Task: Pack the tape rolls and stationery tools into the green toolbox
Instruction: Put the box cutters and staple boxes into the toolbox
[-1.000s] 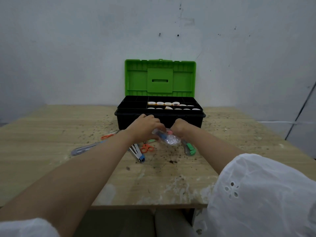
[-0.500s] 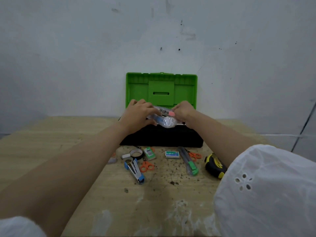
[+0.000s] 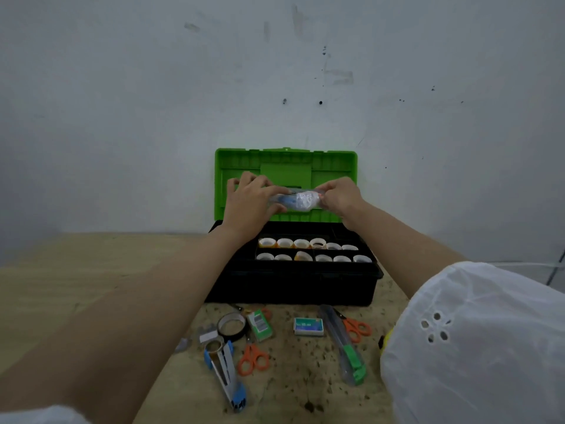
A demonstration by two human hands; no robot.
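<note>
The toolbox (image 3: 293, 286) stands open on the wooden table, its green lid (image 3: 333, 163) upright against the wall. Two rows of small tape rolls (image 3: 305, 250) fill its tray. Above the tray, my left hand (image 3: 250, 203) and my right hand (image 3: 339, 198) hold a clear plastic packet (image 3: 298, 200) with blue and white contents, one hand at each end. In front of the box lie a black tape roll (image 3: 231, 326), a small clear tape roll (image 3: 214, 347), a blue stapler (image 3: 227, 374), two orange scissors (image 3: 253, 359), a green box (image 3: 259, 324), a staple box (image 3: 308, 326) and a green utility knife (image 3: 344, 344).
A yellow and black tape measure (image 3: 384, 341) peeks out beside my white sleeve (image 3: 474, 347) at the right. The table (image 3: 76, 276) is speckled with dark debris. A grey wall (image 3: 275, 71) rises right behind the toolbox.
Both hands lifted the plastic packet from the table in front of the toolbox up and back, above the open tray. The view tilted upward.
</note>
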